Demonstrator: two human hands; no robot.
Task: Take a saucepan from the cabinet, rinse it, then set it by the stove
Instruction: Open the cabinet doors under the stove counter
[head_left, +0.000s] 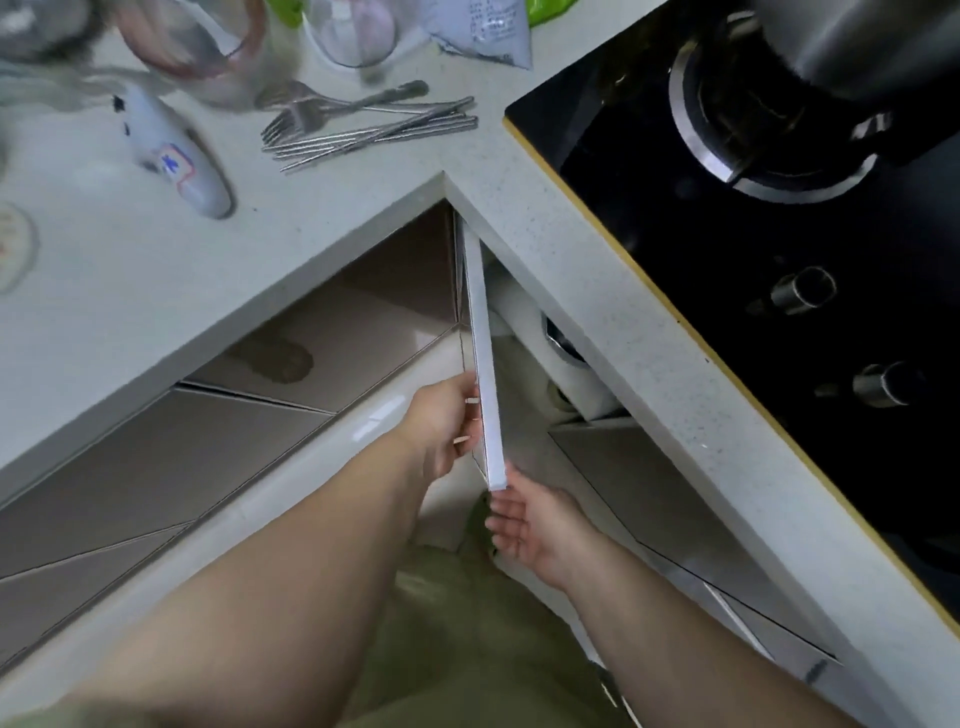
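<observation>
Cabinet door (483, 364) held ajar at frame centre; saucepan not clearly seen, possibly the metal rim (558, 340) inside.
Left hand (447, 421) is clamped on the door edge to swing it; right hand (530, 525) is spread open below, empty, placed for reaching in.

Bare forearms, no sleeves; olive-green trousers (467, 649), plain cloth

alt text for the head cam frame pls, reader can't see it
Seen from above, the left hand grips the edge of an open white cabinet door under a pale speckled L-shaped countertop, the right hand open just below it. Steel forks and chopsticks lie on the counter; a black glass gas stove sits right.
</observation>
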